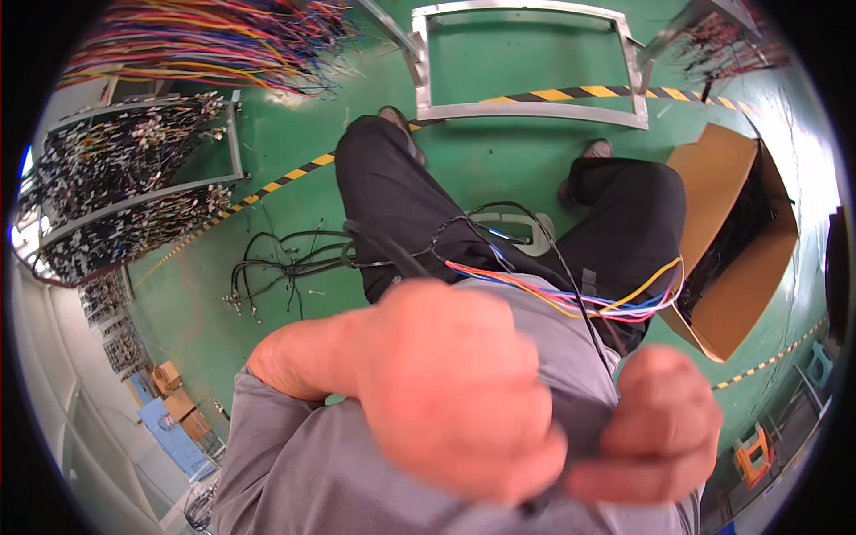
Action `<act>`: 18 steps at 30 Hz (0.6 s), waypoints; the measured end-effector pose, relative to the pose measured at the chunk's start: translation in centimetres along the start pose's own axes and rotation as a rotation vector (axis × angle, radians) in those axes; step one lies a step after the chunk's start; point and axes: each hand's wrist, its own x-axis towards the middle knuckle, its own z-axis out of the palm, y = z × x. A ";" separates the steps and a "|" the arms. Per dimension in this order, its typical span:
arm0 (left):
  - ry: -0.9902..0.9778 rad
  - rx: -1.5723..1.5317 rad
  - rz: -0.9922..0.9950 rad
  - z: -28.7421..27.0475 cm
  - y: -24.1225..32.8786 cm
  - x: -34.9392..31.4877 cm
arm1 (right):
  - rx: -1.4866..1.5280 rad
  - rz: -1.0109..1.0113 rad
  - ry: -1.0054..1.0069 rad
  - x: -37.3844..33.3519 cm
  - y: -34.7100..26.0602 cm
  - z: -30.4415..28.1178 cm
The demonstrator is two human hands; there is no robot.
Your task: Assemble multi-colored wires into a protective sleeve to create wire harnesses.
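Observation:
Close up and blurred, my left hand point(455, 392) is closed in a fist. Beside it on the right, my right hand point(655, 432) is closed too, its fingers curled toward the left one. A smeared dark patch shows between the hands; what they grip cannot be made out. A wire harness lies across my lap, with coloured wires point(544, 295) in red, yellow, blue and white over the right thigh. Its black cables point(308, 259) trail past my left thigh toward the floor. One thin black strand runs from the lap up toward the right hand.
A metal frame point(535, 111) stands ahead of my feet. Bundles of coloured wires point(214, 45) hang at the far left, above a rack of cables point(134, 143). An open cardboard box point(713, 192) with black contents stands right of my leg. Yellow-black tape point(294, 174) marks the green floor.

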 end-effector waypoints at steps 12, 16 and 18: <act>-0.177 0.104 -0.505 5.3 -4.7 -3.9 | -0.373 0.672 -0.058 -4.1 3.4 -0.5; -0.182 0.113 -0.522 4.9 -4.7 -4.6 | -0.262 0.801 -0.101 -4.5 3.8 -1.7; -0.221 0.128 -0.570 4.6 -4.7 -4.8 | -0.262 0.628 -0.153 -6.0 5.7 -3.6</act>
